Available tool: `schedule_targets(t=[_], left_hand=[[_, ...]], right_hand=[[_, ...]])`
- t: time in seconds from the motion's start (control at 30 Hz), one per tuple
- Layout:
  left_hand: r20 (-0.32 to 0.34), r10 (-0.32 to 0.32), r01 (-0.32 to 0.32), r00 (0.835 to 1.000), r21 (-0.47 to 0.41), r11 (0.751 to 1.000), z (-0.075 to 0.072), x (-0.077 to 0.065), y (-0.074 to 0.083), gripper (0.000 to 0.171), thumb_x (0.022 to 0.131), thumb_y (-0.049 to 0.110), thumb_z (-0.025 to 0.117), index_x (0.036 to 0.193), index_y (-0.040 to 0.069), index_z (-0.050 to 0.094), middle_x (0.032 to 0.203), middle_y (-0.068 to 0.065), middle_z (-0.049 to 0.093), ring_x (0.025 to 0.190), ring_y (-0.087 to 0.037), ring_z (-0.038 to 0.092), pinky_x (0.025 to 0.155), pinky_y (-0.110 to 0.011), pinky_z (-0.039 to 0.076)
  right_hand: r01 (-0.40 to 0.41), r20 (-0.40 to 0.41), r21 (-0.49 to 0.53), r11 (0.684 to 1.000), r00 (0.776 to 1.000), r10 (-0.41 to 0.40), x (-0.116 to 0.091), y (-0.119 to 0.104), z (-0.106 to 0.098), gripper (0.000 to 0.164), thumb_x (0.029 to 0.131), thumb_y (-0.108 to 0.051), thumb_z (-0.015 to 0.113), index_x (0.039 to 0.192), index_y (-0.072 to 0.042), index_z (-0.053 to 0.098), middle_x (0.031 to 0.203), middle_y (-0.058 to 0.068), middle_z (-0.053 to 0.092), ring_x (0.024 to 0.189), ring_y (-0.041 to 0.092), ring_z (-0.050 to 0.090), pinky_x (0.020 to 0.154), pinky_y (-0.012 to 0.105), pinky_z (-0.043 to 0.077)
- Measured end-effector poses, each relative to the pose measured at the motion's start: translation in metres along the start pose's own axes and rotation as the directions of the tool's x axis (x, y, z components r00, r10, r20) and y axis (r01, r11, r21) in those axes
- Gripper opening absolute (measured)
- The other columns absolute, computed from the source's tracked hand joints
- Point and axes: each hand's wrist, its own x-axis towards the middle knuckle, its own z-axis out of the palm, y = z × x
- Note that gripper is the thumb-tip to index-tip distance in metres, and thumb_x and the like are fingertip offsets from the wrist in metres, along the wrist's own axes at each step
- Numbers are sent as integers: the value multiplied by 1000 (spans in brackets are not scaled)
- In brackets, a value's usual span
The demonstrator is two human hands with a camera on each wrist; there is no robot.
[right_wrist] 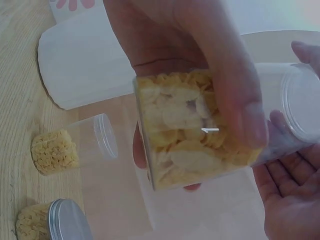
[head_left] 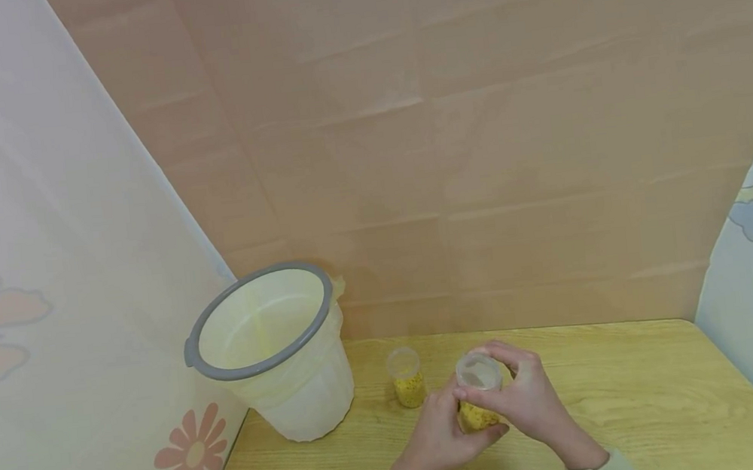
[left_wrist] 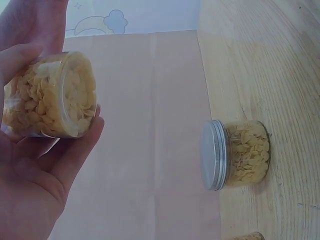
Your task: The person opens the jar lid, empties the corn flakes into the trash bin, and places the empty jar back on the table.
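Both hands hold one clear jar (head_left: 481, 412), its lower part filled with pale yellow flakes or pasta pieces and its clear top upright. My left hand (head_left: 440, 437) grips the jar's body low down, thumb at the near side. At the jar's clear top (head_left: 479, 371), the fingers and thumb of my right hand (head_left: 531, 394) curl round the rim. A "1" mark shows on the jar (right_wrist: 190, 130) in the right wrist view. Beyond the left hand stands a second clear jar (head_left: 408, 389), part filled with small yellow pieces. In the left wrist view a silver-lidded jar (left_wrist: 247, 152) stands on the table.
A white bucket (head_left: 308, 412) with a grey rim and thin pale liner stands at the left. The wooden table (head_left: 637, 391) meets a brown backdrop (head_left: 514, 176). Printed white cloths hang at both sides. A cut-off brownish object (left_wrist: 250, 236) shows at the left wrist view's lower edge.
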Motion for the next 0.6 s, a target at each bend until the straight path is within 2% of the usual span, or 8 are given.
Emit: schedule_targets(t=[0.1, 0.2, 0.33, 0.47, 0.6], left_hand=[[52, -46, 50, 998, -77, 996, -2, -1, 3, 56, 87, 16, 83, 134, 24, 52, 123, 12, 64, 100, 2, 58, 83, -19, 51], [74, -20, 27, 997, -95, 995, -2, -1, 5, 53, 88, 13, 82, 131, 22, 54, 121, 10, 65, 100, 1, 60, 81, -20, 53], [75, 13, -4, 997, -119, 993, -2, 0, 7, 54, 87, 9, 81, 133, 15, 53, 123, 6, 65, 107, -3, 62, 83, -21, 54], [70, -17, 31, 997, -197, 980, -5, -1, 9, 59, 87, 7, 81, 138, 13, 51, 131, 4, 62, 116, -9, 60, 91, -27, 53], [21, -10, 13, 1000, -167, 986, -11, 0, 9, 61, 85, 5, 82, 137, 11, 52, 131, 2, 62, 117, -12, 61, 91, -30, 53]], right_hand=[[34, 76, 89, 995, 996, -41, 0, 1, -4, 32, 81, -4, 85, 110, -12, 73, 103, 4, 72, 92, 25, 65, 81, 38, 52], [53, 152, 164, 985, 985, -78, 1, 1, -7, 35, 82, 4, 81, 113, -8, 71, 105, 9, 71, 93, 27, 64, 83, 38, 51], [52, 200, 168, 984, 976, -86, 1, 1, -11, 41, 82, 4, 79, 120, -8, 70, 112, 9, 71, 100, 26, 64, 89, 41, 48], [65, 177, 136, 989, 980, -89, 0, 2, -20, 52, 80, 7, 80, 128, -4, 65, 120, 8, 69, 109, 22, 62, 98, 35, 43], [100, 118, 126, 987, 986, -115, 0, 3, -29, 56, 78, 12, 80, 130, 0, 61, 120, 11, 68, 110, 21, 61, 100, 26, 41]])
